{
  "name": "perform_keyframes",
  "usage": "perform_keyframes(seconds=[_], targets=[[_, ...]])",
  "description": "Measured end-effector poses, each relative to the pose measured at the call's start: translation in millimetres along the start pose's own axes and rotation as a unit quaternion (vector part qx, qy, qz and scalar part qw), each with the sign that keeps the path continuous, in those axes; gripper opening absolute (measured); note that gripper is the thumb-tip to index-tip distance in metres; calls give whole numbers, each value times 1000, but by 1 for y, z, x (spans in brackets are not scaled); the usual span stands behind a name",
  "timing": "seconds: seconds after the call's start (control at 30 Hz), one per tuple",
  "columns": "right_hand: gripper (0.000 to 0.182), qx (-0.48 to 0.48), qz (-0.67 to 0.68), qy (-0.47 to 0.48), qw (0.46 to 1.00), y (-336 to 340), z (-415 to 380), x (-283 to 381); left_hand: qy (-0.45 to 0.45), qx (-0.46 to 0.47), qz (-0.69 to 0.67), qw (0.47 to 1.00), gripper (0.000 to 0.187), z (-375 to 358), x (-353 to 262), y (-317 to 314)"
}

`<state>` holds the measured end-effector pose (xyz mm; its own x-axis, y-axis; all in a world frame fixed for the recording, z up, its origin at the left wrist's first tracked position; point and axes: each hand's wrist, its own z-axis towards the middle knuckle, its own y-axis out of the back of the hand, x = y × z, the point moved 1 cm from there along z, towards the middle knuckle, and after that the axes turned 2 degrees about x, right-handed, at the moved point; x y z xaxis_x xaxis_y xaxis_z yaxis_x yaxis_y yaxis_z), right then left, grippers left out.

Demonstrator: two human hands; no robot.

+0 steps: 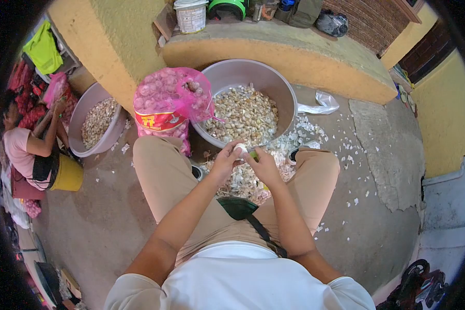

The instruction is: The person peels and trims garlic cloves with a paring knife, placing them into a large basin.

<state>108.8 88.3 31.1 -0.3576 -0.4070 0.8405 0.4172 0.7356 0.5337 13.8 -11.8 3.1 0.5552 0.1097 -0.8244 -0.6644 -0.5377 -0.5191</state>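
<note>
Between my knees, my left hand is closed around a whitish garlic bulb. My right hand meets it from the other side, its fingers closed on a small green object whose kind I cannot make out. Just beyond both hands stands a big grey basin with many loose garlic cloves inside. Against its left side leans a pink mesh bag full of garlic bulbs, bearing a red label. Papery garlic skins lie heaped on the floor below my hands.
At left, another person sits by a second basin of cloves, near a yellow bucket and red mesh sacks. A raised concrete ledge runs behind my basin, with a white bucket on it. Skin scraps dot the floor at right.
</note>
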Motion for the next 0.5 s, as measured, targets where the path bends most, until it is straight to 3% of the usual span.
perform_keyframes(seconds=[0.5], targets=[[33,6,0,-17,1000,0,0,-3,-13,6,-2,1000,33,-1,-1,1]])
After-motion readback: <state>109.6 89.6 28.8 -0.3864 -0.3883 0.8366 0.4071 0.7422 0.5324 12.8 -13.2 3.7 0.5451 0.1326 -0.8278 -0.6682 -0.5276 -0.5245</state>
